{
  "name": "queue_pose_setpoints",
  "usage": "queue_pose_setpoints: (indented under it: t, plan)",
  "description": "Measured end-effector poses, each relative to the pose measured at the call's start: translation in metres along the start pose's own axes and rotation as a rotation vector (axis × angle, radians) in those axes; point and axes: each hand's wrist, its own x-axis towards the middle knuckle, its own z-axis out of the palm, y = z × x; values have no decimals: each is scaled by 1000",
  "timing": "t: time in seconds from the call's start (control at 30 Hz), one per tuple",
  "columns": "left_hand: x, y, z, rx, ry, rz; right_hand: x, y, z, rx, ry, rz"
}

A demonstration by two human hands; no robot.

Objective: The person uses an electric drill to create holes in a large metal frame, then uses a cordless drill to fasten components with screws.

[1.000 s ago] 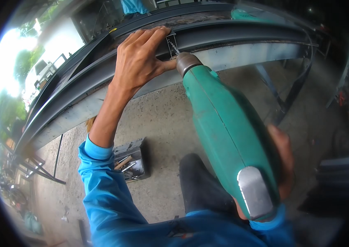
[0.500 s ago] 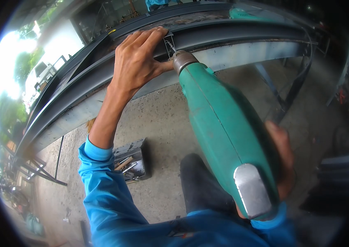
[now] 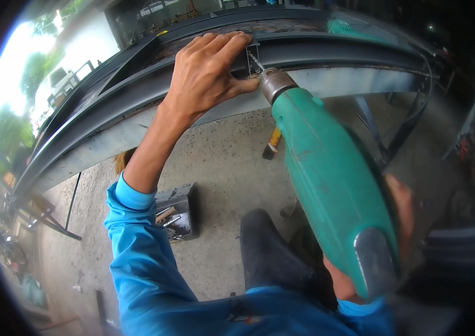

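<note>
Drill, left hand and rail shifted rightward in frame; bit kept at rail, alignment seemingly held. Rail pinched by left fingers, thumb; drill, right of centre, gripped by right hand, fingers mostly hidden.

The drill has a green plastic housing, smooth with a soft sheen and lightly scuffed, and a grey end panel at its near end, smooth and duller. Its chuck is worn, brownish metal with a low shine, and the bit is bare metal, spiral-fluted. The dark beam looks like metal, smooth and satin, while the pale strip below it is flat, smudged and faintly glossy. Blue cloth sleeve, matt and creased; dark trousers, matt cloth. The floor is rough, pitted concrete. In the scuffed grey toolbox to the left lie shiny metal pieces.
</note>
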Motion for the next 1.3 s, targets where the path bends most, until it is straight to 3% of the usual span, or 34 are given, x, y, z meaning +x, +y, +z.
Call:
queue_pose_setpoints:
  t: [0.03, 0.1, 0.13, 0.2, 0.33, 0.63, 0.73, 0.83, 0.9, 0.93, 1.2, 1.3]
  plan:
    - [1, 0, 1, -2, 5, 15, -3, 0, 1, -3, 4, -3]
    - [2, 1, 0, -11, 5, 13, -12, 0, 4, 492, 33, 354]
    - [2, 1, 0, -16, 0, 8, -10, -1, 3, 492, 36, 354]
    - [2, 1, -1, -22, 0, 11, -6, -3, 4, 162, 9, 130]
    - [1, 2, -2, -28, -40, -30, -5, -4, 8, 214, 79, 123]
    - [2, 1, -1, -14, 16, 18, -1, -9, 3, 30, -46, 171]
    - [1, 1, 0, -12, 4, -2, -3, -2, 10, 94, 121, 60]
    - [1, 1, 0, -19, -10, -12, 1, -8, 2, 57, 37, 74]
    - [2, 1, 2, -21, 18, 14, -1, -11, 1, 589, 42, 547]
    - [2, 0, 2, -17, 50, 38, -1, -10, 2, 590, 44, 548]
    - [3, 1, -1, -18, -27, -28, -9, 24, 22, 318, 142, -188]
    - [2, -1, 1, -2, -8, -4, -5, 16, 23, 322, 150, -153]
